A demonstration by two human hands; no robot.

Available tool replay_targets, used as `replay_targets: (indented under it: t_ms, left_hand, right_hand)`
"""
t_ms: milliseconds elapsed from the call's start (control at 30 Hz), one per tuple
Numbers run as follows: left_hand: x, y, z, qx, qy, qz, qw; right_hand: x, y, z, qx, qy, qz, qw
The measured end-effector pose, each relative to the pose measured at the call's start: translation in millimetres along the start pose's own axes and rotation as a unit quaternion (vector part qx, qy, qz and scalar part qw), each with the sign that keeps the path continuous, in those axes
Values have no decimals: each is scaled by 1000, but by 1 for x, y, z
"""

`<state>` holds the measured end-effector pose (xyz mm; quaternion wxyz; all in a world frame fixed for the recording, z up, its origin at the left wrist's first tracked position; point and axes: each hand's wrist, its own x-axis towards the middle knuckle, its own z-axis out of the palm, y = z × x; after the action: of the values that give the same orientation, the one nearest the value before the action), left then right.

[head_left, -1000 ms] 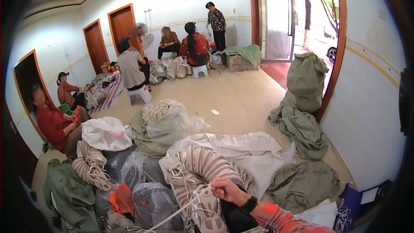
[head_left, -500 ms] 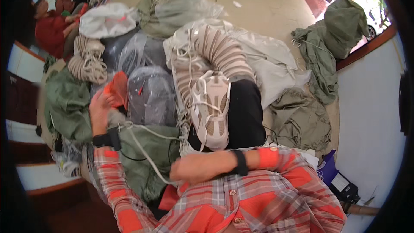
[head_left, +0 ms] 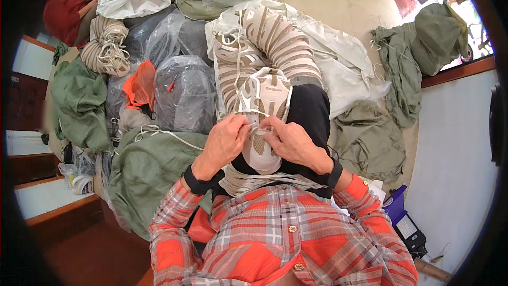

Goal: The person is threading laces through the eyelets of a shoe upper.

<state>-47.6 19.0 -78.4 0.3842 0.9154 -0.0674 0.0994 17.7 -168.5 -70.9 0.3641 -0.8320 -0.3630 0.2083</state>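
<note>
A beige and white shoe upper (head_left: 272, 95) lies on my lap, its toe toward me. My left hand (head_left: 225, 139) is closed at the left side of its lacing, thumb and finger pinching a white shoelace (head_left: 253, 111). My right hand (head_left: 296, 142) bends over the front of the lacing from the right, its fingers also pinched on the lace. The fingertips of both hands nearly meet above the tongue, and they hide part of the eyelets. A bundle of loose pale laces (head_left: 259, 181) lies across my lap below the shoe.
Long nested stacks of similar uppers (head_left: 286, 42) curve away beyond my knees. An orange cloth (head_left: 140, 87) and clear plastic bags (head_left: 185, 92) lie left. Green sacks (head_left: 153, 175) flank me, one more (head_left: 370, 143) at right. A person (head_left: 66, 16) sits far left.
My left hand has come from the orange cloth at left to the shoe upper. My right hand has moved up from my waist to its lacing. The orange cloth is let go.
</note>
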Motion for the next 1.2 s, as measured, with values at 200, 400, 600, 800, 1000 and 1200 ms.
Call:
replay_targets:
  t_ms: [200, 400, 600, 800, 1000, 1200]
  left_hand:
    - [-3, 5, 2, -90, -60, -118, 987]
    - [6, 2, 1, -54, -64, -90, 992]
    - [33, 39, -2, 291, -142, 29, 946]
    - [16, 34, 7, 147, -170, -159, 961]
    - [-1, 39, 22, 114, 4, -116, 987]
    - [-5, 39, 27, 178, -44, -155, 971]
  right_hand:
    - [4, 7, 4, 52, 43, -8, 998]
    - [8, 12, -6, 15, -23, -65, 998]
    - [22, 1, -20, 90, -23, 84, 992]
    - [15, 14, -17, 555, -140, 202, 795]
    - [12, -7, -30, 485, -220, 211, 820]
    - [33, 9, -36, 421, -304, 198, 831]
